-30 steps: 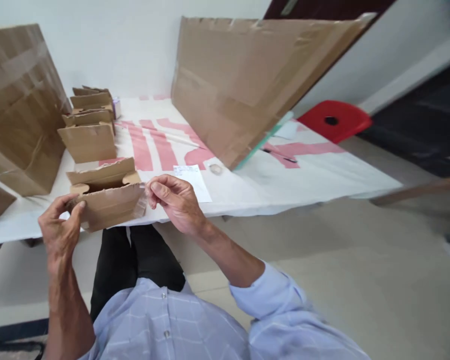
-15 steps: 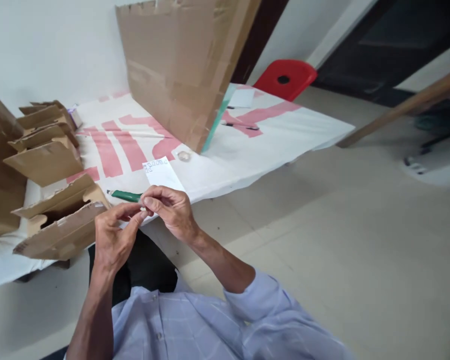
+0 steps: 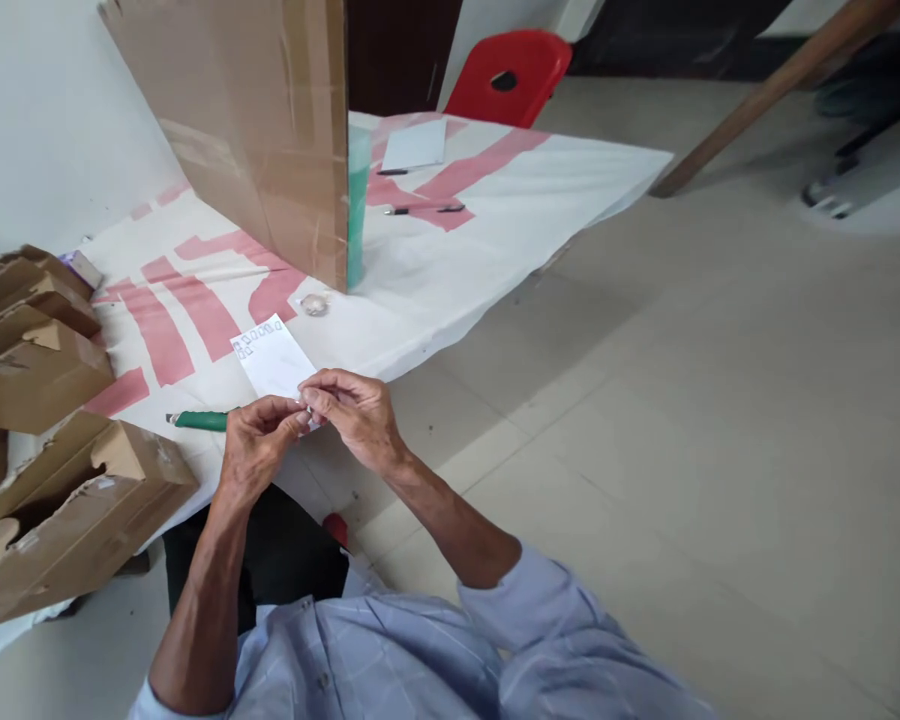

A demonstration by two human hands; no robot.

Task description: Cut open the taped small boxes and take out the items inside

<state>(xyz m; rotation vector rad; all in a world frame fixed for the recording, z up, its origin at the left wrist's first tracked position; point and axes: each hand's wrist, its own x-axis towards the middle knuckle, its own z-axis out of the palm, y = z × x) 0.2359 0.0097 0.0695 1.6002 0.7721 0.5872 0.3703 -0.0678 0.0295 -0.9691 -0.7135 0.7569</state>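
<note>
Close together above the table's front edge, my left hand [image 3: 259,445] and my right hand [image 3: 356,415] meet at their fingertips. Both are closed in a pinch on a tiny pale bit, which looks like clear tape; the fingers hide most of it. Behind my left hand lies a green utility knife [image 3: 201,421], its handle partly covered by that hand. A white sheet of paper [image 3: 274,360] with rows of small pen marks lies just beyond my fingers. To the left, an open cardboard box [image 3: 105,540] with raised flaps stands apart from both hands.
More open boxes [image 3: 30,380] line the table's left side. A large cardboard panel or box [image 3: 247,130] rises at the back, with a small tape roll [image 3: 315,304] near its lower corner. Pens [image 3: 424,209] and another paper [image 3: 414,145] lie beyond; a red chair [image 3: 506,75] stands behind.
My left hand has let go of the cardboard box and come over to my right hand. The view has turned right, so the box sits farther left and the green knife shows.
</note>
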